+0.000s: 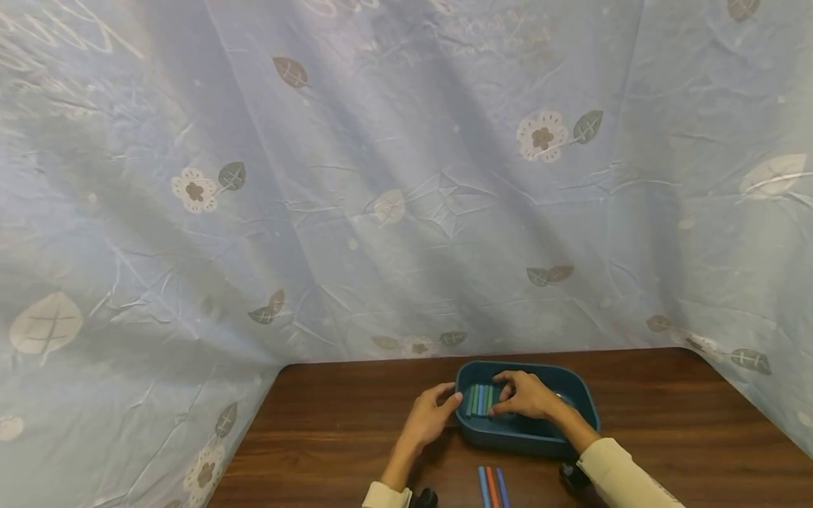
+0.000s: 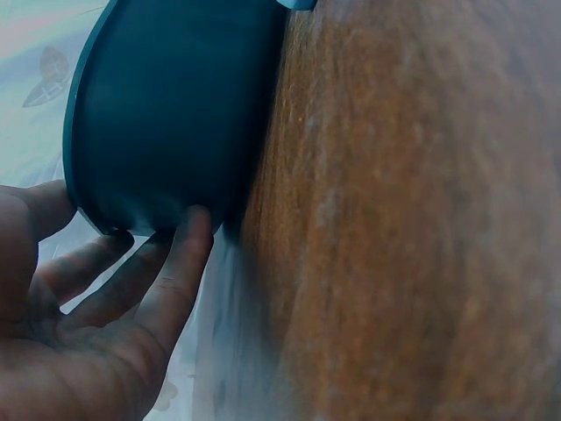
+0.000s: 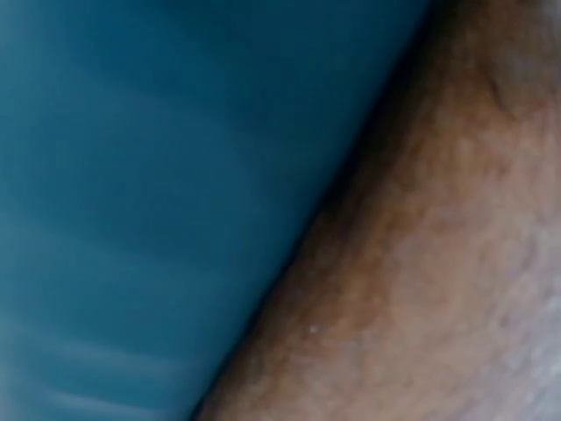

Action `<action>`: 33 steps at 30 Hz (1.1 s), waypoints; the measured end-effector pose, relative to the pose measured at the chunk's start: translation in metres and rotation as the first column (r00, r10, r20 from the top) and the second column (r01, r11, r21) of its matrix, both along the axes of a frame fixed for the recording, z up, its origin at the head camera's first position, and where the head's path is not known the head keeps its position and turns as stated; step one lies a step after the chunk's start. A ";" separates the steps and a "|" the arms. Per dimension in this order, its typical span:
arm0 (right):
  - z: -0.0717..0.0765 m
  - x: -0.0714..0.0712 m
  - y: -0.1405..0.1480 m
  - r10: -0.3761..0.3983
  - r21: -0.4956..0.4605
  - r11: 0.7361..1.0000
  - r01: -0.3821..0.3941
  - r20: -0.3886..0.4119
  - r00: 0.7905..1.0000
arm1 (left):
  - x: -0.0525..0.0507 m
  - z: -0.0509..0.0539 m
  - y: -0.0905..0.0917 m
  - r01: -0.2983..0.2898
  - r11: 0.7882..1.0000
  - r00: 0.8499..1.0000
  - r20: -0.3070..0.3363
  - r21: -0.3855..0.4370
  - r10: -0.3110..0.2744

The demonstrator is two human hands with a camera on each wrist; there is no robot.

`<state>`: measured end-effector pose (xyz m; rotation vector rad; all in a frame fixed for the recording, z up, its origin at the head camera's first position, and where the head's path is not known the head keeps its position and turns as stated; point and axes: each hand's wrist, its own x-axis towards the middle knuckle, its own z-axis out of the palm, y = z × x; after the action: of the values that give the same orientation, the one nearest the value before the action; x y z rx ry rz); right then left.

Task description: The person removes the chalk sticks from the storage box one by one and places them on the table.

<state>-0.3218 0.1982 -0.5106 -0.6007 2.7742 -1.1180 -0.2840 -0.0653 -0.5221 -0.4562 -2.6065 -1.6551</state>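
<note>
A dark teal rectangular box (image 1: 521, 443) with rounded corners stands on the table. Slim green and blue sticks (image 1: 480, 400) lie side by side at its left end; what they are made of I cannot tell. My left hand (image 1: 427, 416) grips the box's left end, thumb at the rim and fingers against the outer wall (image 2: 166, 105). Inside the box, my right hand (image 1: 527, 396) has thumb and index finger at the two ends of the rightmost green stick (image 1: 490, 399). The right wrist view is blurred, showing teal box surface (image 3: 158, 175) and skin.
Blue, orange and purple sticks (image 1: 492, 487) lie on the brown wooden table (image 1: 343, 423) in front of the box. Inside the box, something small and shiny (image 1: 558, 395) is partly hidden by the right arm. A patterned cloth (image 1: 406, 268) hangs behind the table.
</note>
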 end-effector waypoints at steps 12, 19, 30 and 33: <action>-0.003 -0.002 -0.005 -0.007 0.023 1.000 0.008 -0.026 1.000 | -0.003 0.002 0.000 0.006 1.000 1.000 -0.006 -0.001 -0.006; -0.003 -0.001 -0.005 -0.009 0.032 0.999 0.009 -0.013 1.000 | -0.004 0.002 0.000 0.003 1.000 1.000 -0.011 -0.012 -0.004; -0.006 0.001 -0.005 0.001 0.034 0.999 0.000 -0.010 1.000 | -0.001 0.000 0.000 0.006 1.000 1.000 0.009 -0.013 -0.006; -0.006 0.000 -0.004 -0.003 0.035 0.999 0.003 -0.018 1.000 | -0.001 -0.001 0.000 0.007 1.000 1.000 0.013 -0.008 -0.007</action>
<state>-0.3217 0.1939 -0.5167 -0.6056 2.8042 -1.0680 -0.2848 -0.0651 -0.5229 -0.4572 -2.6242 -1.6564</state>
